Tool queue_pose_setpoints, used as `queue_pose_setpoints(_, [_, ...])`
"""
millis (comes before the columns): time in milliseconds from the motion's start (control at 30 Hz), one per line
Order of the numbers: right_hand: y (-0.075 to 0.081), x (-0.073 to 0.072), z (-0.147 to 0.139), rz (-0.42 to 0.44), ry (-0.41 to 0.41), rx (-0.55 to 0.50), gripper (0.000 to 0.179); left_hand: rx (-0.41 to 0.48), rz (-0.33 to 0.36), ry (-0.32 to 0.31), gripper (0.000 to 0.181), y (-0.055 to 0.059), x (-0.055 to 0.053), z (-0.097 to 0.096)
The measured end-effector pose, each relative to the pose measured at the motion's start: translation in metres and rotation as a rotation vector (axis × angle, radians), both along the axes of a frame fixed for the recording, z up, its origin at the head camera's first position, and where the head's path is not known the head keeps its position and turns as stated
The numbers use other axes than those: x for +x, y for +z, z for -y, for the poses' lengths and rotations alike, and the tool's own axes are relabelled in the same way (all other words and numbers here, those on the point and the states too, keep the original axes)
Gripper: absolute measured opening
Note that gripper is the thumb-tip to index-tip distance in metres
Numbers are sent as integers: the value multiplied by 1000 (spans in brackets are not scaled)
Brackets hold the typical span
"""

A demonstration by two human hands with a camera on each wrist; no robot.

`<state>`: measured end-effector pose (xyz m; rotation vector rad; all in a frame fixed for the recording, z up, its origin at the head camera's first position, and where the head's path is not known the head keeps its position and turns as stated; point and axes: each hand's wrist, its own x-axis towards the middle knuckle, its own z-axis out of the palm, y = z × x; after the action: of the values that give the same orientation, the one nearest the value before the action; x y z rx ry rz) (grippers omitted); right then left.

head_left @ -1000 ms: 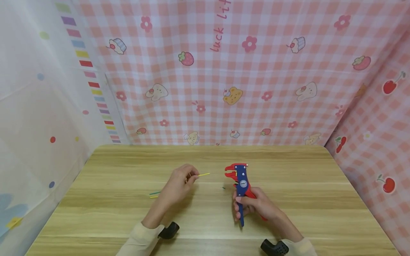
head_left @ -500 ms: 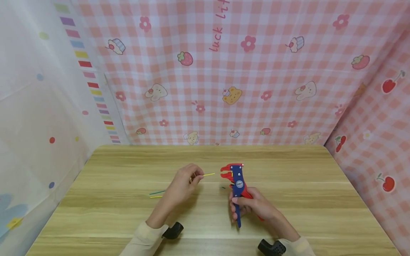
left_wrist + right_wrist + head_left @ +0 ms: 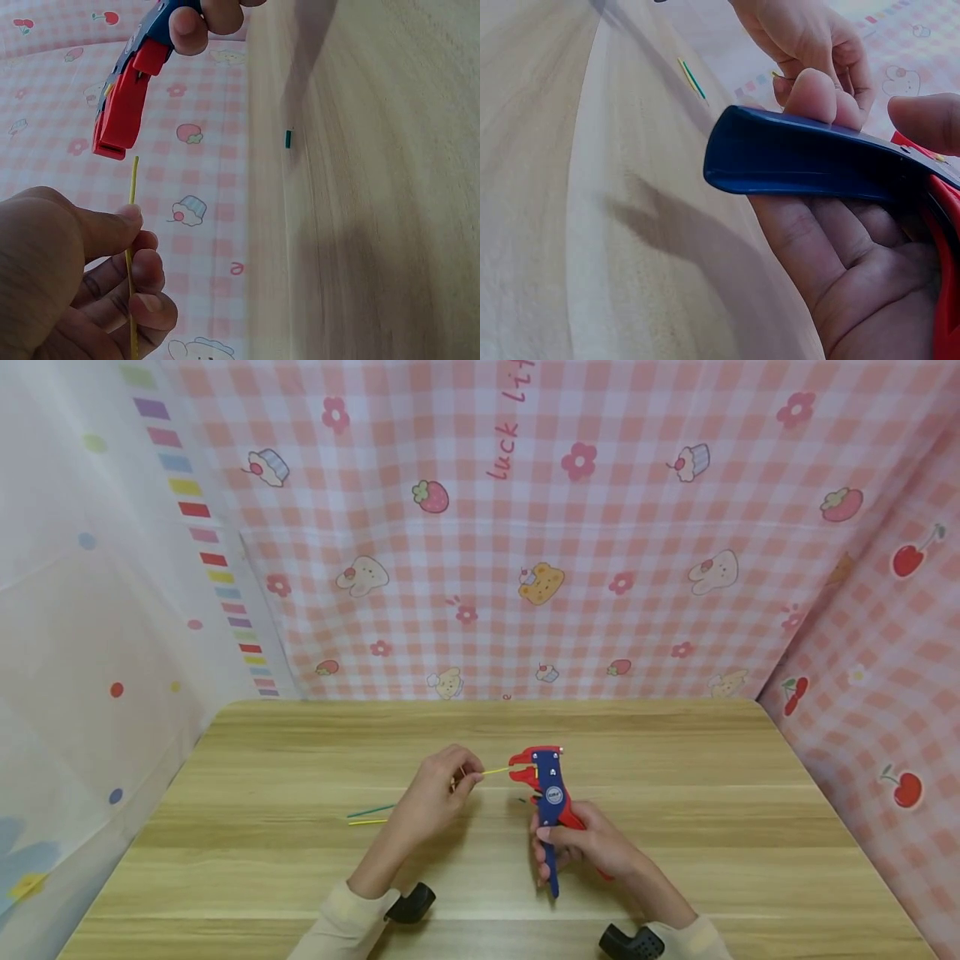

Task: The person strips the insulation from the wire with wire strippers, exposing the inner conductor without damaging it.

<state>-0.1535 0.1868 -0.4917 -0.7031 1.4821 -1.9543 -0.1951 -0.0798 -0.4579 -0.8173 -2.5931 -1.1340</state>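
Observation:
My left hand (image 3: 442, 793) pinches a thin yellow wire (image 3: 133, 184) between thumb and fingers. The wire's free end points right, close to the red jaws of a wire stripper (image 3: 553, 793). In the head view that end overlaps the jaw opening; in the left wrist view its tip sits just short of the red nose. My right hand (image 3: 588, 843) grips the stripper by its handles, fingers curled round the blue one (image 3: 802, 157). The tool stands nearly upright above the table with its jaws apart, facing left.
A green wire (image 3: 371, 811) and another yellow wire (image 3: 367, 822) lie on the wooden table (image 3: 675, 760) left of my left forearm. A tiny dark green offcut (image 3: 288, 139) rests on the tabletop below the stripper. Checked curtains stand behind the table.
My left hand has moved right with the yellow wire, and my right hand has brought the stripper slightly left. The gap between wire tip and jaws has narrowed.

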Motion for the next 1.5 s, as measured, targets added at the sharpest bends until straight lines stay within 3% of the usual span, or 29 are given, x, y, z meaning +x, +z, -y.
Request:
queue_pose_setpoints(367, [-3, 3, 5, 6, 21, -16, 18, 10, -16, -18, 5, 1, 4, -1])
queue_pose_setpoints(967, [-1, 4, 7, 4, -22, 78, 23, 4, 17, -9, 6, 5, 7, -4])
queue_pose_setpoints(1500, [-1, 6, 8, 27, -71, 124, 32, 23, -8, -33, 5, 6, 7, -4])
